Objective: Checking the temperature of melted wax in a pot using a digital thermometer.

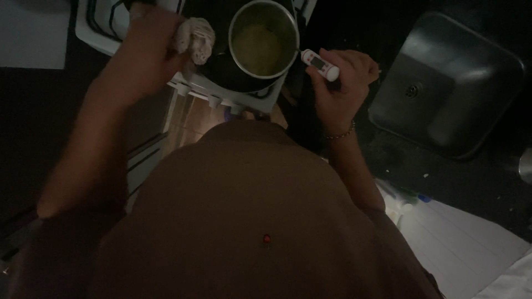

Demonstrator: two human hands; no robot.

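Observation:
A steel saucepan (237, 22) with a pale yellow liquid stands on a white stove (252, 99) near the top middle. My right hand (341, 83) grips a white probe thermometer (320, 64) at the pan's right rim; its thin probe points toward the pan. My left hand (145, 52) is closed on a crumpled whitish cloth (195, 37) just left of the pan, where the handle seems to be hidden under the cloth. A thin bracelet (339, 134) circles my right wrist.
A dark sink basin (449, 83) with a drain lies in the black countertop at right. White tiled floor or panel (460, 243) shows at lower right. My brown clothing (244, 210) fills the lower middle. The scene is dim.

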